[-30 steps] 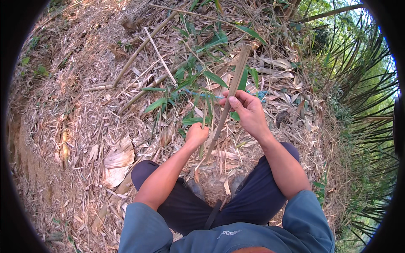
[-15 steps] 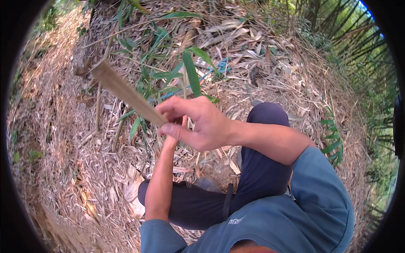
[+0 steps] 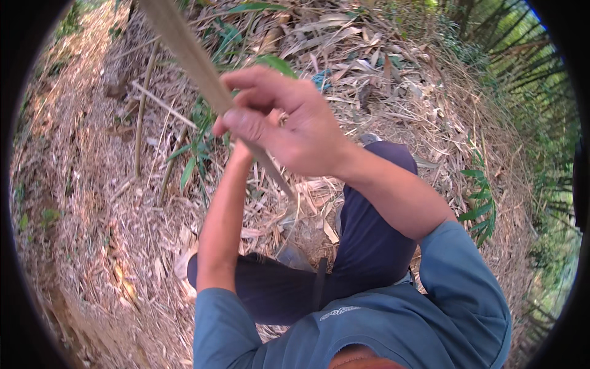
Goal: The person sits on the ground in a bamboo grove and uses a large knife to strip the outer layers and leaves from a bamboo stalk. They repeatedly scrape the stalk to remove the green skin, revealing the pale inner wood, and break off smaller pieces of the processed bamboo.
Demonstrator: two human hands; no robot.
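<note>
Right hand (image 3: 289,126) closed tight around long bamboo strip (image 3: 190,58), held up high over knees. Left hand's grip hidden behind it, can't tell. Strip pulled up already; leafy ground (image 3: 92,203) below.

Bright daylight, soft shade w/ sunlit patches at upper right. Fisheye bends edges, black vignette. Near strip (image 3: 184,49) blurred, prob. motion; ground litter (image 3: 92,203) fairly sharp.
</note>
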